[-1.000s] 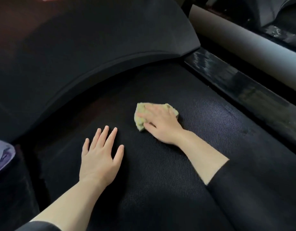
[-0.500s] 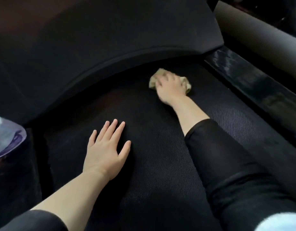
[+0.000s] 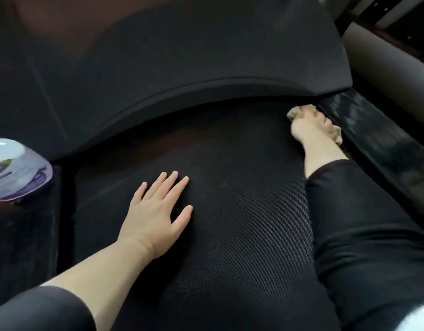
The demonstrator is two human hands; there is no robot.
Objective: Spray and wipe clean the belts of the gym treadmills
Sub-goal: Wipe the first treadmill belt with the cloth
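While bracing on the middle of the black treadmill belt (image 3: 242,235) with the left hand (image 3: 156,211), palm down, fingers straight and slightly spread, holding nothing, presses the right hand (image 3: 311,130) onto a crumpled yellowish cloth (image 3: 299,112) at the belt's far right corner, just beside the glossy black side rail (image 3: 378,149) and below the curved motor cover (image 3: 182,68). Cannot tell through the blur whether those fingers curl round the cloth or lie flat over it. Wears dark sleeves (image 3: 361,223) ending short of the wrists. Beside the belt's left edge: a white and purple container (image 3: 17,173), cut off by the frame.
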